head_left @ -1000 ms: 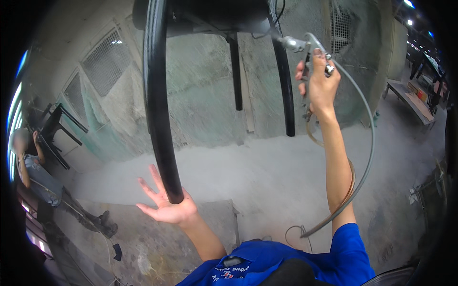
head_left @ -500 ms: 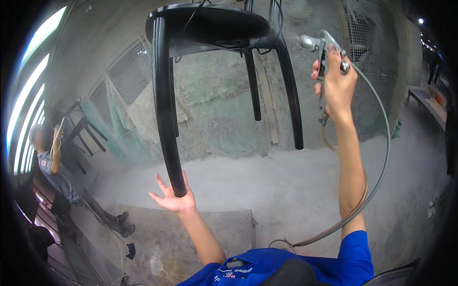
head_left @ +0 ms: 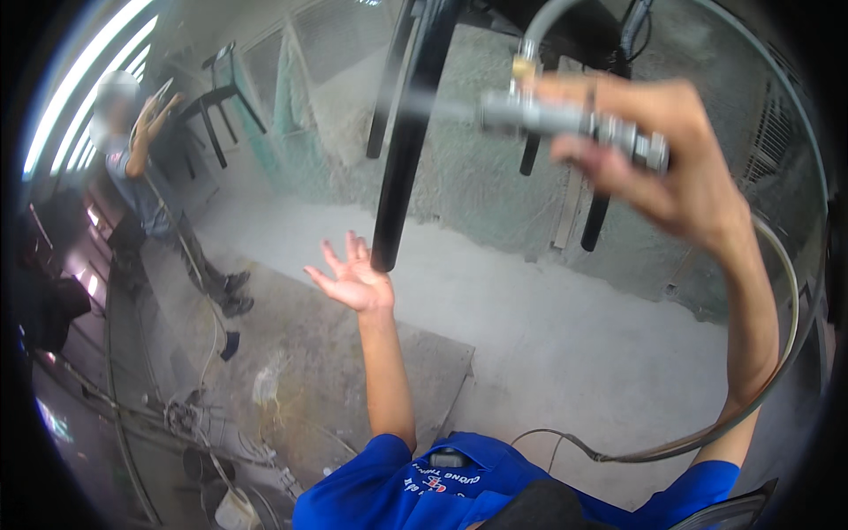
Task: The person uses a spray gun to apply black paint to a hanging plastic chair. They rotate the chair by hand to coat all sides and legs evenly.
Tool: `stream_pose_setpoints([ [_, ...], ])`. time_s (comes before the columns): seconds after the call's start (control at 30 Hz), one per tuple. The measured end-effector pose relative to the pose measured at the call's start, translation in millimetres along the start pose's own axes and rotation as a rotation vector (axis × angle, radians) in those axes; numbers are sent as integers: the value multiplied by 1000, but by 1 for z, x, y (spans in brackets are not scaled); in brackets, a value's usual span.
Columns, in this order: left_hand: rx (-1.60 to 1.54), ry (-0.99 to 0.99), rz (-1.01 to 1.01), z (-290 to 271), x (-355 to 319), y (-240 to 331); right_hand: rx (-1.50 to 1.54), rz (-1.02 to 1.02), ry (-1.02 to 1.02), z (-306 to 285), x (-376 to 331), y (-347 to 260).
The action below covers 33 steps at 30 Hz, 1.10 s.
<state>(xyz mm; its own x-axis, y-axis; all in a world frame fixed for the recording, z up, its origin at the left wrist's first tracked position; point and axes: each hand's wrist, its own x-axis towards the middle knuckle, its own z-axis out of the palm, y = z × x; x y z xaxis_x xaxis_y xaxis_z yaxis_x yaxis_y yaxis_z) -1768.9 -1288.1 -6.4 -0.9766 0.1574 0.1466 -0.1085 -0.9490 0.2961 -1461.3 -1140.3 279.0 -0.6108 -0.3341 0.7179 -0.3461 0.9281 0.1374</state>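
Your right hand [head_left: 676, 163] wraps the spray gun [head_left: 552, 117]; your left hand [head_left: 359, 284], fingers spread, just props the black chair leg [head_left: 406, 172] above: a tilt could slip it.

On my feed I see white lettering [head_left: 465, 486] around a small red-and-white emblem [head_left: 433, 485] on the chest of the blue shirt [head_left: 353, 495]; a small reddish mark on the co-worker's sleeve [head_left: 116, 162] is too blurred for me to read.
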Motion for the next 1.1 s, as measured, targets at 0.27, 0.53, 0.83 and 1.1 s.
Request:
stream_pose_setpoints([
  [0.27,371,450,431,-66,-7,67,551,166,-306,98,-47,13],
  [0.53,111,-195,-195,-4,-4,14,-422,145,107,152,4,160],
  [0.83,99,-306,-185,5,-10,22,-177,380,-286,232,42,184],
  [1.1,5,-391,-369,12,-10,29,-628,395,-476,97,-18,160],
])
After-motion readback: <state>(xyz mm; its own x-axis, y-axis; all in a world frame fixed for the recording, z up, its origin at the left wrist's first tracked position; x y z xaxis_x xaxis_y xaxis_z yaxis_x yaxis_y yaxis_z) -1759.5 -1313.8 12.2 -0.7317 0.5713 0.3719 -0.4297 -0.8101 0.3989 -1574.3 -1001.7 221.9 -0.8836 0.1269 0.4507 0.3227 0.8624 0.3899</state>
